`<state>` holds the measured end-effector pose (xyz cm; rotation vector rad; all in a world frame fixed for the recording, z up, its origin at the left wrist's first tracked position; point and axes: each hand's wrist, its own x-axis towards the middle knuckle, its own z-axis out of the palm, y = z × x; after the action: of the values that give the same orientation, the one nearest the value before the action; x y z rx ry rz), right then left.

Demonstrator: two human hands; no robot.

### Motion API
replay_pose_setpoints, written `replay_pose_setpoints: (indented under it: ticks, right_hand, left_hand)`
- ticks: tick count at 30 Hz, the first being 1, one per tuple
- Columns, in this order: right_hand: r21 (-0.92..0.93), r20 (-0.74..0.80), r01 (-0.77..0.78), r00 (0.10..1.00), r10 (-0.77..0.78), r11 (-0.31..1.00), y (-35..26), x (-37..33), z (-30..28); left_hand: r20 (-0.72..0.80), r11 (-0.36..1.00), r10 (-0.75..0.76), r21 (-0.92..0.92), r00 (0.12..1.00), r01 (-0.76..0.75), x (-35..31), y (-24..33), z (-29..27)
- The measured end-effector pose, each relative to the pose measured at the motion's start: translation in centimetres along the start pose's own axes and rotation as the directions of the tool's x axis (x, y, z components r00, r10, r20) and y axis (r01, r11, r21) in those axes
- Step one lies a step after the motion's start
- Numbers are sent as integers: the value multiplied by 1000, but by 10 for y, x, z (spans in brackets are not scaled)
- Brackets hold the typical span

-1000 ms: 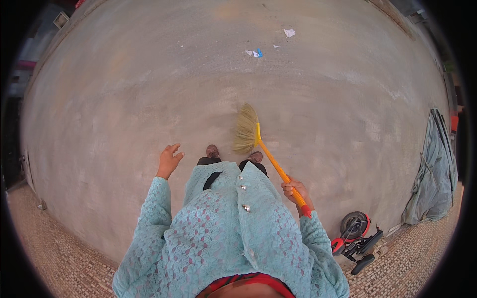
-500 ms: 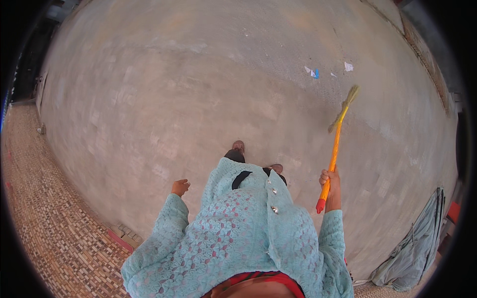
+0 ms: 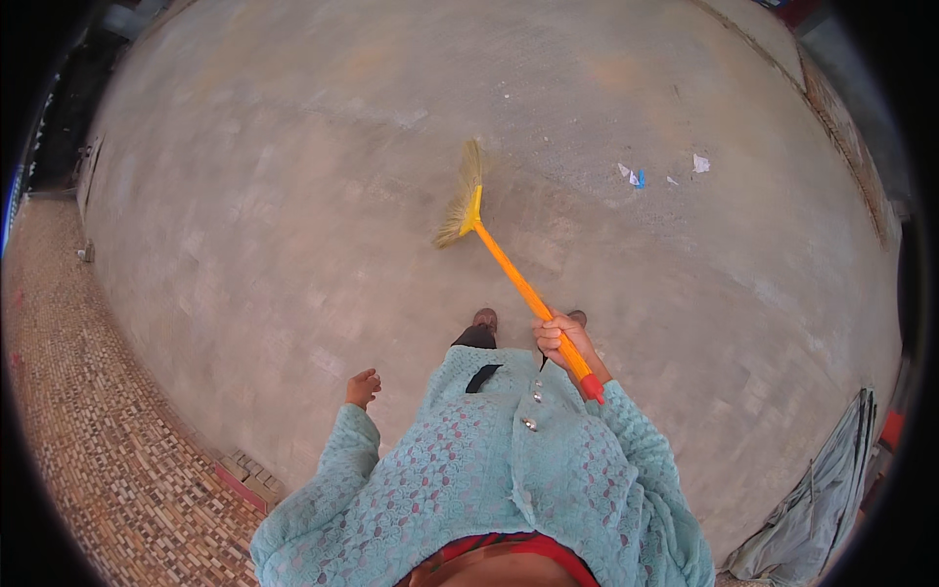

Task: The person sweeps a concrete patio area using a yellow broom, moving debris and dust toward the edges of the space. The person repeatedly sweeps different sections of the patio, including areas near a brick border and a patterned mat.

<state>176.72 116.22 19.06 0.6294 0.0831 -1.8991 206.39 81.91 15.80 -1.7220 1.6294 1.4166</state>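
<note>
My right hand (image 3: 563,338) is wrapped round the orange handle of a broom (image 3: 515,279), close to its red end cap. The broom slants up and to the left in front of me. Its yellow collar leads into a fan of pale straw bristles (image 3: 460,207), spread over the grey floor beyond my feet. Out to my left side, my left hand (image 3: 363,388) hangs with nothing in it, its fingers loosely bent and a little apart.
Scraps of white paper (image 3: 701,163) and a blue scrap (image 3: 639,179) lie on the concrete floor (image 3: 293,245) ahead right. Patterned brickwork (image 3: 88,411) runs along the left, with a small brick-edged block (image 3: 247,479). A grey sheet (image 3: 812,499) is bunched at the lower right.
My right hand has swung inward to the left. The broom's bristles have swept from the right across to the middle, and its handle now leans left. The left hand has shifted only slightly.
</note>
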Motion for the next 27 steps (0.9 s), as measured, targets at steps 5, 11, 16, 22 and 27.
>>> replay_pose_setpoints:
  ticks: [5,11,16,22,27]
  right_hand:
    - [122,-103,-91,989,104,988,-33,88,-47]
    - [407,-154,187,979,-135,894,-114,-8,-88]
    - [269,-293,450,881,-373,852,-148,-140,-91]
    - [-232,-412,594,657,-631,770,-142,-189,-36]
    - [-343,-358,543,679,-641,766,-109,-180,10]
  left_hand:
    - [-89,997,-39,-76,995,32,-45,-9,-5]
    - [2,966,-239,101,971,237,-70,-8,11]
    - [43,999,-52,-2,998,52,-44,25,37]
    - [67,1000,24,0,997,-24,-23,48,48]
    - [91,999,-41,25,995,39,-19,36,56]
